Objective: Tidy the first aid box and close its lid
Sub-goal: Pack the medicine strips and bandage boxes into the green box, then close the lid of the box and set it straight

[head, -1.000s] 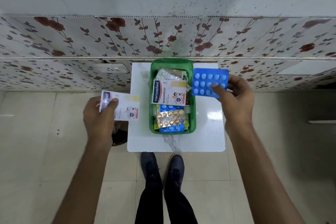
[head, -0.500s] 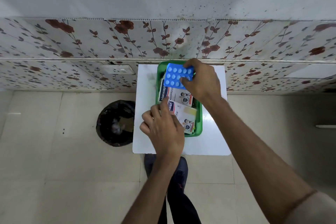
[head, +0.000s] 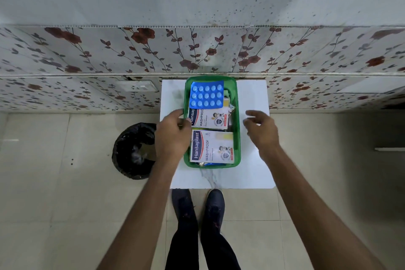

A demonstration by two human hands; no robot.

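Observation:
A green first aid box (head: 237, 129) stands open on a small white table (head: 252, 166). Inside lie a blue blister pack (head: 207, 95) at the far end and two white Hansaplast plaster packets, one in the middle (head: 212, 117) and one nearest me (head: 212, 147). My left hand (head: 173, 136) rests at the box's left rim, fingertips touching the middle packet's edge. My right hand (head: 260, 130) hovers over the table just right of the box, fingers spread and holding nothing. No lid is in view.
A black-lined waste bin (head: 134, 150) stands on the tiled floor left of the table. A flower-patterned wall (head: 197, 50) runs right behind the table. My shoes (head: 198, 206) are at the table's near edge.
The blue blister pack and the second plaster packet now lie in the box. My right hand let go and drew back to the right. My left hand shifted to the box's left rim.

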